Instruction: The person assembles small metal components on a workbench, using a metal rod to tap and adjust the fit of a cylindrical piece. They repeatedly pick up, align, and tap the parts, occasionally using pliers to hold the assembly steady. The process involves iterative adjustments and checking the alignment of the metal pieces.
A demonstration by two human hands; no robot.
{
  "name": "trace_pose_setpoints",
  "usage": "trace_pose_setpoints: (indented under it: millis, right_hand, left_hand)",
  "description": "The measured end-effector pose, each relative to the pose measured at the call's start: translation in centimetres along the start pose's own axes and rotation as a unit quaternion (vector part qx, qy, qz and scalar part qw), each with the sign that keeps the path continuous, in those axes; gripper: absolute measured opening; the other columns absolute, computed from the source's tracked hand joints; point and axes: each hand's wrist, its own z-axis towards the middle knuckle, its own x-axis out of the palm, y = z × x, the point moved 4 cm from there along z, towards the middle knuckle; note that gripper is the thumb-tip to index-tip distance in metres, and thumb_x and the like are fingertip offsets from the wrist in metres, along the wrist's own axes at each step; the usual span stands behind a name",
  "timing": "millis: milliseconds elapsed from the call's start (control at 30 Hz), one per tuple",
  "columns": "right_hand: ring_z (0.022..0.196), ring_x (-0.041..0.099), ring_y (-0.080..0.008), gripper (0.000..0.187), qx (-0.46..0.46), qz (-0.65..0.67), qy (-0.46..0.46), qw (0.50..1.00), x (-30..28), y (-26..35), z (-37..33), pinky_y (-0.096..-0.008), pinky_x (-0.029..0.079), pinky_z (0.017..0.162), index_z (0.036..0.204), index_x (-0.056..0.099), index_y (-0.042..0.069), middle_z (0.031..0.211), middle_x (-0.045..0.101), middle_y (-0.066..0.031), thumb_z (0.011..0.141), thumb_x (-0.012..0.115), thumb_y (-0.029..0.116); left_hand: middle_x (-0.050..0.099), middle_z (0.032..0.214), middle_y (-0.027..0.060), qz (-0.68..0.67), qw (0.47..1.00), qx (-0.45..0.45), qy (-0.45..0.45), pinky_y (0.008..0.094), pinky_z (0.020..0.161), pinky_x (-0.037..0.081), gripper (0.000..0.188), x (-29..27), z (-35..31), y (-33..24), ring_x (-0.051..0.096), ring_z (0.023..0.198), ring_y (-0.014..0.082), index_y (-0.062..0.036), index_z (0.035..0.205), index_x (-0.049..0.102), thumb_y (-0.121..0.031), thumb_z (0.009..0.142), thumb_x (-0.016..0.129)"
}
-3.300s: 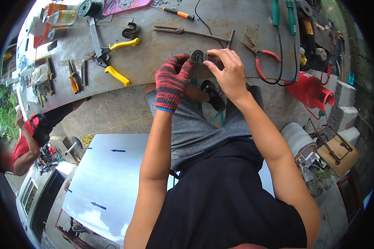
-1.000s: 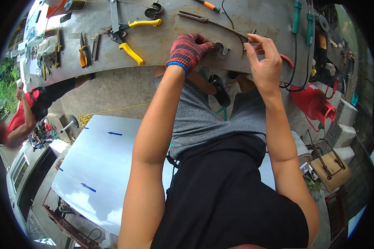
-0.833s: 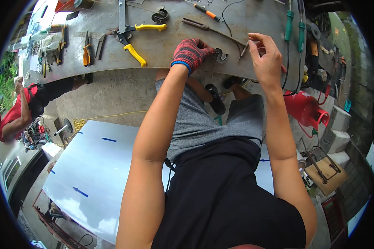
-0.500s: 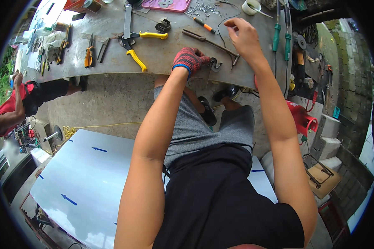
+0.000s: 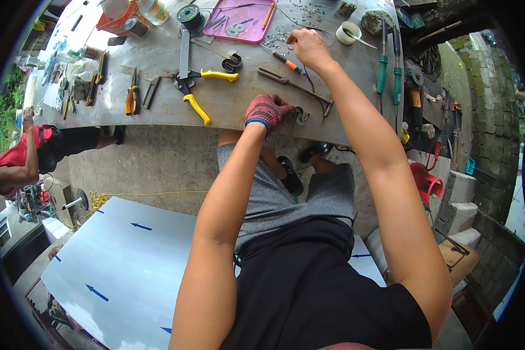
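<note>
pinching s-bent dark metal strip in left hand, with thumb and fingers closed on its left side. wearing red-and-black striped knit glove with blue cuff on that one. keeping strip at near edge of grey metal workbench, just left of crossbar end of t-handled steel tool, not touching it.

holding bare right hand farther out, with bent fingers, next to small silvery fasteners scattered on bench. can't tell from here if gripping one or just touching; fingertips too small to read.

got orange-and-black screwdriver lying just left of and below right hand. beyond that, seeing pink tray with yellow pencil and loose metal bits inside. to right, white cup with stick leaning out, then grey stone near far edge.

over to left, have curled dark metal strip near yellow-handled tin snips, then orange-and-black pliers beside angled metal piece. wire spool behind snips. also showing two green-handled irons along right end of bench, and red gas cylinder below on floor. at far left, co-worker in red sleeveless top, well apart from bench work.
</note>
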Motion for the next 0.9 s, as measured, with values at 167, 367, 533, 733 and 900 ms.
trace_pose_setpoints:
  millis: [167,367,533,733,900]
  right_hand:
    - [0.118,0.062,-0.0333,0.025,-0.004,-0.002,-0.004,1.0,0.7,0.0,1.5,-0.0448,0.05,0.104,0.109,0.077,0.014,0.117,0.071,-0.0124,0.093,0.058,0.01]
    - [0.119,0.062,-0.0322,0.027,-0.01,-0.012,0.004,1.0,1.2,0.9,3.0,-0.0436,0.049,0.106,0.109,0.078,0.016,0.12,0.07,-0.0121,0.094,0.057,0.009]
    - [0.115,0.061,-0.0334,0.027,-0.017,-0.01,0.005,1.0,1.9,1.2,3.9,-0.0427,0.049,0.104,0.109,0.077,0.014,0.115,0.069,-0.0139,0.093,0.056,0.008]
    - [0.124,0.057,-0.0314,0.03,-0.033,-0.018,0.043,0.998,2.8,2.0,4.1,-0.0421,0.046,0.109,0.108,0.078,0.019,0.122,0.064,-0.0126,0.095,0.056,0.006]
    - [0.12,0.058,-0.0319,0.024,-0.028,-0.033,0.046,0.998,2.4,2.0,4.1,-0.0427,0.047,0.107,0.105,0.078,0.017,0.119,0.065,-0.0125,0.095,0.057,0.008]
  left_hand:
    - [0.077,0.089,0.0117,0.009,1.0,-0.003,-0.004,0.0371,0.081,0.057,0.039,0.1,0.0,-0.3,0.072,0.081,0.0222,-0.009,0.102,0.079,-0.04,0.078,0.085]
    - [0.076,0.084,0.009,0.005,1.0,-0.002,-0.007,0.0355,0.077,0.057,0.036,0.2,0.2,0.1,0.071,0.076,0.0183,-0.0084,0.101,0.079,-0.038,0.081,0.084]
    - [0.076,0.084,0.0088,0.009,1.0,-0.008,-0.001,0.0354,0.077,0.057,0.036,0.3,0.2,0.0,0.071,0.076,0.0182,-0.0082,0.101,0.079,-0.037,0.081,0.084]
    - [0.076,0.083,0.0091,0.012,1.0,-0.013,-0.001,0.036,0.077,0.057,0.035,0.2,0.1,-0.2,0.071,0.076,0.0188,-0.0084,0.101,0.079,-0.037,0.082,0.084]
    - [0.078,0.096,0.0146,0.014,1.0,-0.024,0.015,0.0406,0.088,0.057,0.042,0.1,-0.1,-0.3,0.075,0.091,0.0292,-0.0104,0.106,0.079,-0.043,0.08,0.082]
